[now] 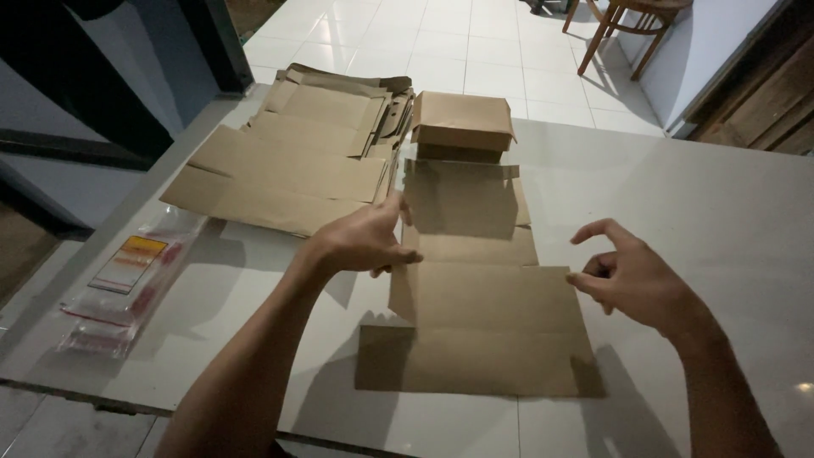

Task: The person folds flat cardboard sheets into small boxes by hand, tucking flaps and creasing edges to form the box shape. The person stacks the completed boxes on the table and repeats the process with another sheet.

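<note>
A flat, unfolded brown cardboard blank [475, 314] lies on the white table in front of me, its far panel [462, 195] standing partly up. My left hand [360, 242] rests at the blank's left edge, thumb and fingers touching the cardboard near the raised panel. Over the blank's right edge hovers my right hand [632, 276], fingers apart and curled, holding nothing. Just beyond the blank sits a closed, folded brown box [462, 125].
A stack of flat cardboard blanks [297, 161] lies at the far left. Clear plastic bags with red and yellow labels [127, 276] sit near the table's left edge [51, 373]. Wooden chair legs [623, 34] stand on the tiled floor beyond.
</note>
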